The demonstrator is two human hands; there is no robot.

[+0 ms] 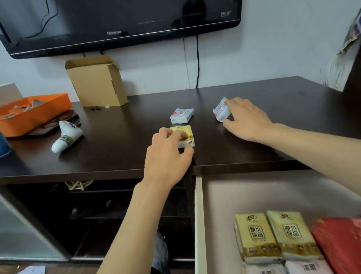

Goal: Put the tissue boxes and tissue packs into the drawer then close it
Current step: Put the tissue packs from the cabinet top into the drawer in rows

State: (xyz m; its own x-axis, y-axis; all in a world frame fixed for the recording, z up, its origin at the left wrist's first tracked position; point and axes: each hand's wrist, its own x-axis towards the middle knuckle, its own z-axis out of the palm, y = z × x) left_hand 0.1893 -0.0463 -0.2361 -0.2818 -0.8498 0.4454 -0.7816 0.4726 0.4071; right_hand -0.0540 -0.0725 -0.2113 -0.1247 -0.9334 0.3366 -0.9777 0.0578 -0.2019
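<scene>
On the dark tabletop (258,96) my left hand (168,157) closes its fingers over a small gold tissue pack (186,136) near the front edge. My right hand (247,118) grips a blue-and-white tissue pack (220,111), tilted up on its edge. A second blue-and-white pack (181,115) lies flat between them, untouched. Below at the right, the drawer (200,221) stands pulled out. It holds two gold tissue packs (276,235), two pale packs (287,271) in front of them, and a red box (354,244) at the right.
A black TV (122,16) hangs on the wall above. A cardboard box (97,82) stands at the back, an orange tray (28,114) and a white bottle-like object (67,136) at the left. An open dark cabinet shelf (116,206) lies beneath the table.
</scene>
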